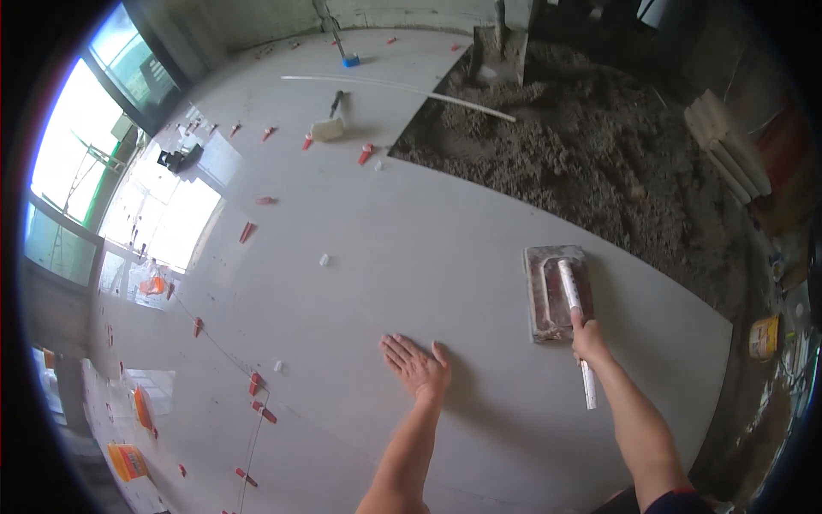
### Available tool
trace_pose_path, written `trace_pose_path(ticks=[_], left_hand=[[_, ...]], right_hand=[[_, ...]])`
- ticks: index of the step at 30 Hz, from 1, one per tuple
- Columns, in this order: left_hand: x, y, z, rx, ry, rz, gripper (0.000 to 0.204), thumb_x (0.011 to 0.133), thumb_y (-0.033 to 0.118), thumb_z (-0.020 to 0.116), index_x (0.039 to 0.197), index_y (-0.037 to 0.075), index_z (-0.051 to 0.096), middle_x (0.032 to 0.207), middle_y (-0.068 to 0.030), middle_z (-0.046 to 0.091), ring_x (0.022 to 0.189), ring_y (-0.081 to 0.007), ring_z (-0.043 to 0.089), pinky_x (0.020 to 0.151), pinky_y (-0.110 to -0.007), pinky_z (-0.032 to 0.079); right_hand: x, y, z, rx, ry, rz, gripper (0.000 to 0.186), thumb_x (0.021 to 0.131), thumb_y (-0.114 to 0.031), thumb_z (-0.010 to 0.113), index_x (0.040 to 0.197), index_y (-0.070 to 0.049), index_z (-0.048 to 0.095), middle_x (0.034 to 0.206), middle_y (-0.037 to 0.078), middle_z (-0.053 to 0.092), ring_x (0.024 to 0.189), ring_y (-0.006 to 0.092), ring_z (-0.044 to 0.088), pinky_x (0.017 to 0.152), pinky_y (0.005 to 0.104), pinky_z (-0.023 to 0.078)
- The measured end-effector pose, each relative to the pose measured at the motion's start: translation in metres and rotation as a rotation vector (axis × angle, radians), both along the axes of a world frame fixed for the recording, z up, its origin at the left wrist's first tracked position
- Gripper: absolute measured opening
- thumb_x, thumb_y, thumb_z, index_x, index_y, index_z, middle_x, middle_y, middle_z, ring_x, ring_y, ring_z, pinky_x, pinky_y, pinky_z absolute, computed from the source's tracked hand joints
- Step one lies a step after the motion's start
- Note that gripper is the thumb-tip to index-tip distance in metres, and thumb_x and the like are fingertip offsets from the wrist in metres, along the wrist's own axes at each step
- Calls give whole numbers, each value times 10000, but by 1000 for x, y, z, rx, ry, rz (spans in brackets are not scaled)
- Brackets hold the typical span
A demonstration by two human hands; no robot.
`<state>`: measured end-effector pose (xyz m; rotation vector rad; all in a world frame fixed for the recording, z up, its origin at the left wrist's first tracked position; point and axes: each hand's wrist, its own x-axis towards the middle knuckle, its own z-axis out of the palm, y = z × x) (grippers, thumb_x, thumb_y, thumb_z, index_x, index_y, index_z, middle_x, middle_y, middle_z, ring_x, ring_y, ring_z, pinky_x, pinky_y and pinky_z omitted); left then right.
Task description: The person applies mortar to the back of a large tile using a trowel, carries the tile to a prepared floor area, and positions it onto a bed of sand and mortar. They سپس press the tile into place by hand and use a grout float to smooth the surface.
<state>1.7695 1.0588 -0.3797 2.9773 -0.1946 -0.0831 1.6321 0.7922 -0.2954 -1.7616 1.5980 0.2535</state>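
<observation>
My left hand (417,367) lies flat, fingers stretched, on a large light grey floor tile (479,428). To its right, my right hand (587,338) is wrapped round a white stick (589,387) with dark specks. The stick's upper end reaches over a mortar-stained rectangular block (536,295) with a reddish-brown middle and a raised rim. This block is on or just above the tile, near the edge of the mortar bed; whether the stick is fixed to it I cannot tell.
Rough grey mortar (591,146) spreads beyond the tile edge. A pale-headed mallet (326,129), a long white strip (402,88) and red levelling wedges (255,383) lie on the tiles. A yellow bucket (764,337) stands at right; an orange-and-yellow package (128,462) is at lower left.
</observation>
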Motion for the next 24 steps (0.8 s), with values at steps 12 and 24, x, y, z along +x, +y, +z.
trace_pose_path(ticks=[12,24], left_hand=[[1,5,-3,-61,46,6,812,901,433,375,1391,-154,104,1493,-295,40,1406,-394,-20,1140,-445,-3],[61,58,2,-139,-24,-328,863,872,507,418,1392,-135,169,1482,-285,141,1403,-382,73,1141,-443,65]], right_hand=[[43,0,94,-392,-802,-93,488,960,-440,429,840,19,544,663,76,562,500,153,546,399,304,396],[75,41,-49,-64,-120,291,837,882,-660,344,725,125,586,580,233,588,531,355,630,480,428,497]])
